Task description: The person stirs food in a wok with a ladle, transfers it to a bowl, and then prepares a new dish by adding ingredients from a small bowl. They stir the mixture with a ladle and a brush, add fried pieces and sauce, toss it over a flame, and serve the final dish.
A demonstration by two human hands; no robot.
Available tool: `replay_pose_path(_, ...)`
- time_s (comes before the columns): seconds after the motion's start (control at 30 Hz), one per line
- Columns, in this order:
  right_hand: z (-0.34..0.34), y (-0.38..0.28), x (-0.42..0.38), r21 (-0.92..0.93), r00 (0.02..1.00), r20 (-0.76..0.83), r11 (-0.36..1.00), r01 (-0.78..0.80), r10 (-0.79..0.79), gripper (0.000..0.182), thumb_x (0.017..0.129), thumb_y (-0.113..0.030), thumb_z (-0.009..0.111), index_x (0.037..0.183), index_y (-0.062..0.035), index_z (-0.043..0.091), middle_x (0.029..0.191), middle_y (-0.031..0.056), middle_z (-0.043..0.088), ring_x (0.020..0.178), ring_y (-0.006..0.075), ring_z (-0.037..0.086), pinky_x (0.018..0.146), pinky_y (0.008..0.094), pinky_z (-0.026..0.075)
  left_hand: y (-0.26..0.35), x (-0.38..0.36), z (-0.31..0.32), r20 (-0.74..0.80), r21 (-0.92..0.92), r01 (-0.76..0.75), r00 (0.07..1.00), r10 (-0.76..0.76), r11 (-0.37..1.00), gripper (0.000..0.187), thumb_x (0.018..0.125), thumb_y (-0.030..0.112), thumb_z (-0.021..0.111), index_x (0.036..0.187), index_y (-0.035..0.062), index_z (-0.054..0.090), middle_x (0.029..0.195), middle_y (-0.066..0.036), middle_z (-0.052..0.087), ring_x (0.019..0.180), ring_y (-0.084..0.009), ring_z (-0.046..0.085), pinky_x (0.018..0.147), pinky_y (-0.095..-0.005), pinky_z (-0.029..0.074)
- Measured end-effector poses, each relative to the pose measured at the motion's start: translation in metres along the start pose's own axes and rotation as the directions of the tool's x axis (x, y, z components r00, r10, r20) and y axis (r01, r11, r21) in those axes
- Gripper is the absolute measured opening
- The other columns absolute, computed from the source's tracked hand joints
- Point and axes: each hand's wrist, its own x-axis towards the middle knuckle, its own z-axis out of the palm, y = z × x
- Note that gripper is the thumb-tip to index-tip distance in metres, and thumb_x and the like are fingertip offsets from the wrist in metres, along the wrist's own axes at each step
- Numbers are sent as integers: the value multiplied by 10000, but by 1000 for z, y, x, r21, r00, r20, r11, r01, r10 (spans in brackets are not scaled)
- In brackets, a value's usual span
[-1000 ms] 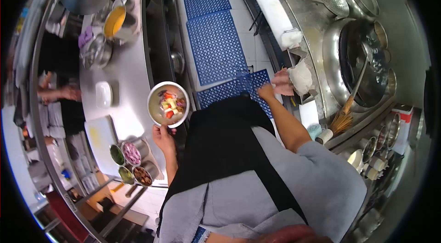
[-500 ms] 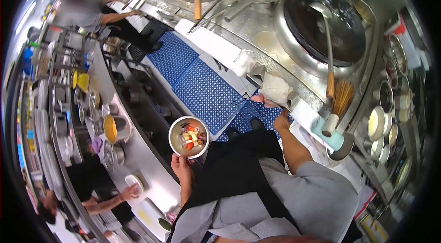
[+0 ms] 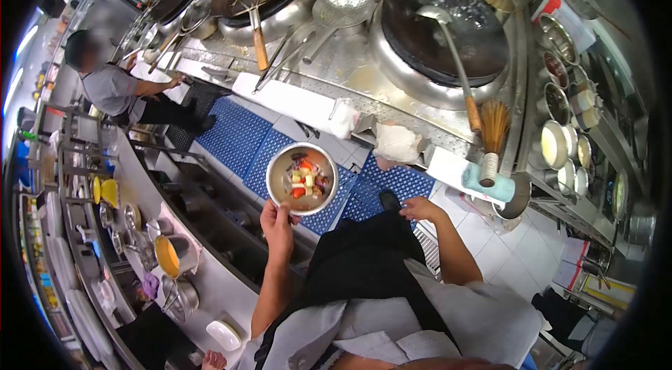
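My left hand point(image 3: 278, 226) grips the rim of a round metal bowl point(image 3: 278, 191), thumb on the near side. Inside lie chopped pieces point(image 3: 303, 177) in red, orange, pale yellow and purple. The bowl is out in front of me above the blue mat, tilted so its inside shows. My right hand point(image 3: 420, 209) hangs beside my black apron, apart from the stove edge. Its fingers are loosely bent and nothing shows in them.
A black wok point(image 3: 448, 55) with a ladle point(image 3: 455, 55) sits on the stove ahead. Nearby are a perforated skimmer point(image 3: 343, 8), a bamboo brush point(image 3: 495, 132) and a blue cloth point(image 3: 488, 181). A co-worker point(image 3: 115, 90) stands far left. A counter point(image 3: 210, 293) holds pots; another person's hand point(image 3: 213, 360) shows there.
My left hand has carried the bowl forward and right, closer to the stove. My right hand has drawn back slightly from the stove edge. The view has shifted.
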Motion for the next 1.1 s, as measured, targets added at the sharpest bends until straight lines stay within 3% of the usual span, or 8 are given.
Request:
replay_pose_path(0.03, -10, -23, -23, 329, 984, 133, 942, 71, -121, 516, 899, -232, 767, 1297, 71, 643, 1168, 191, 742, 1025, 298, 730, 905, 402, 568, 7, 12, 13, 24, -10, -24, 999, 24, 1000, 105, 1027, 97, 555, 933, 51, 571, 733, -30, 630, 559, -72, 543, 539, -218, 437)
replay_pose_path(0.1, -56, -120, -92, 62, 847, -335, 888, 456, -412, 438, 943, -214, 717, 1307, 22, 652, 1124, 180, 753, 992, 317, 735, 888, 396, 566, 31, 36, 51, 40, 21, -75, 996, 74, 997, 142, 1028, 105, 560, 897, 50, 569, 702, -24, 607, 564, -74, 538, 541, -223, 431)
replay_pose_path(0.23, -167, -213, -129, -634, 97, -762, 768, 92, -640, 623, 890, -220, 746, 1427, 13, 531, 1255, 255, 671, 1232, 389, 606, 1051, 465, 468, 59, 94, 145, 158, 58, -268, 954, 256, 962, 198, 1013, 124, 606, 839, 41, 560, 653, -18, 565, 565, -75, 546, 517, -232, 419)
replay_pose_path(0.3, -204, -199, -72, -465, 217, -874, 878, -112, -435, 684, 854, -169, 744, 1442, 51, 472, 1189, 287, 680, 1152, 440, 630, 1002, 476, 498, 65, 130, 212, 225, 29, -356, 913, 341, 934, 202, 1005, 120, 621, 837, 25, 564, 647, -18, 560, 570, -74, 552, 504, -232, 418)
replay_pose_path(0.37, -247, -176, -34, -125, 655, -745, 991, 50, -127, 610, 898, -151, 684, 1465, -25, 497, 1008, 240, 709, 714, 374, 698, 673, 444, 579, 68, 159, 278, 278, 28, -438, 867, 414, 899, 192, 1007, 103, 611, 836, 25, 569, 659, -15, 565, 564, -78, 552, 506, -231, 424)
replay_pose_path(0.4, -260, -155, -17, -192, 617, -740, 963, 187, -268, 610, 895, -103, 635, 1477, -26, 470, 893, 173, 692, 541, 261, 622, 483, 387, 504, 63, 172, 310, 287, -15, -505, 825, 488, 863, 189, 1000, 105, 618, 835, 25, 571, 665, -18, 564, 582, -83, 561, 512, -242, 439)
replay_pose_path(0.67, -251, -86, -167, 304, 558, -821, 735, 606, -122, 418, 911, -34, 551, 1329, -37, 581, 676, -20, 542, 491, 61, 462, 420, 268, 357, 45, 226, 428, 579, 601, -755, 637, 508, 262, 99, 919, 92, 624, 969, 10, 651, 951, -277, 651, 865, -487, 657, 799, -543, 533)
replay_pose_path(1.1, -288, -1, -296, 203, 240, -966, 862, 465, 98, 563, 912, -9, 550, 1462, 64, 459, 643, -8, 537, 481, 66, 463, 427, 267, 364, 56, 232, 479, 633, 646, -754, 617, 467, 120, 245, 864, 12, 582, 1073, 12, 709, 1068, -292, 684, 993, -460, 694, 885, -509, 566)
